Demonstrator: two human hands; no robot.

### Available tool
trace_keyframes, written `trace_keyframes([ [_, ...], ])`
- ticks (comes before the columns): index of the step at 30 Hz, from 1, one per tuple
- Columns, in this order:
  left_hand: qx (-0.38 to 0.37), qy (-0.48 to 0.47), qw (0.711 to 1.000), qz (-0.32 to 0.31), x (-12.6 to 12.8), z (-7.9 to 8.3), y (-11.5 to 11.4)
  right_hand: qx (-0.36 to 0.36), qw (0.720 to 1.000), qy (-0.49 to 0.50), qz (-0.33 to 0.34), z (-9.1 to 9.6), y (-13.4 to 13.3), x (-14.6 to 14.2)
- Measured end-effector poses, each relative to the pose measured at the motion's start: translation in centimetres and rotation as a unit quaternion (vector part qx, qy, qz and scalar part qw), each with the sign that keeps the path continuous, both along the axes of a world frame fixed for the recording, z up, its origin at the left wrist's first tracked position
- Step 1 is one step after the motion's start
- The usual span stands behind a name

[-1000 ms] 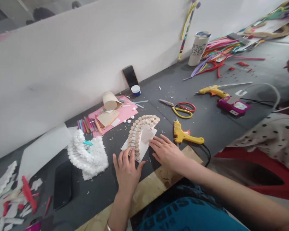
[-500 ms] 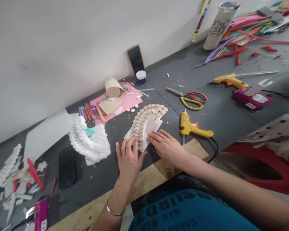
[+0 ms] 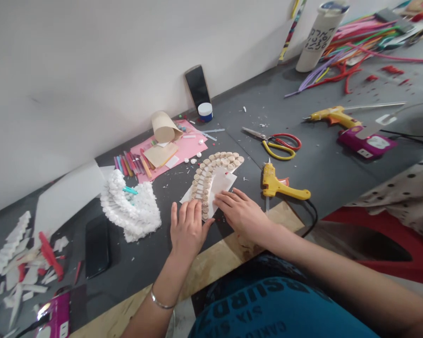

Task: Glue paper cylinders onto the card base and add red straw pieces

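Note:
A curved craft piece edged with beige paper coils (image 3: pixel 207 176) lies on a white sheet (image 3: pixel 216 188) in front of me. My left hand (image 3: pixel 188 227) is open over its near end, fingers side by side and thumb apart, covering some of the coils. From the right, my right hand (image 3: pixel 245 213) lies flat and open, its fingertips on the white sheet beside the coil row. A fluffy white craft piece (image 3: pixel 137 211) with a turquoise bit sits left of my hands. To the right rests a yellow glue gun (image 3: pixel 273 183).
Scissors with red and yellow handles (image 3: pixel 277 144) lie beyond the glue gun. A second glue gun (image 3: pixel 334 116) and a purple power strip (image 3: pixel 366 141) are farther right. A pink sheet (image 3: pixel 151 173) bears colored sticks and a paper roll. A black phone (image 3: pixel 97 246) lies left.
My left hand's fingers have drawn closer together and shifted slightly right at the near end of the coil piece. My right hand stays on the white sheet.

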State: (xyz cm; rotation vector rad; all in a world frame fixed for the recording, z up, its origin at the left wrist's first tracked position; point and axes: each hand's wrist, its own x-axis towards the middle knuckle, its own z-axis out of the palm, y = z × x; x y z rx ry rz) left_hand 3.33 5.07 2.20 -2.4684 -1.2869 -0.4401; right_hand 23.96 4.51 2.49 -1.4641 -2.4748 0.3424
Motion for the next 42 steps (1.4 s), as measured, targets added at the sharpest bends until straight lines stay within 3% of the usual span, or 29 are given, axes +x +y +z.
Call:
trace_keyframes([
  [11,0.024,-0.005,1.000,0.014,0.2,-0.2,-0.1,0.007,1.000,0.013,-0.001,-0.2,0.0,0.2],
  [19,-0.008,-0.018,0.999,0.038,0.5,-0.2,-0.3,-0.032,0.999,0.030,-0.004,0.0,0.0,0.2],
  [31,0.046,0.009,0.999,0.026,0.3,0.1,-0.2,0.002,0.999,0.034,0.000,-0.4,0.0,-0.1],
  [42,0.045,0.002,0.997,0.071,-0.6,-0.4,-0.7,-0.016,0.999,0.030,0.024,-0.2,0.0,-1.0],
])
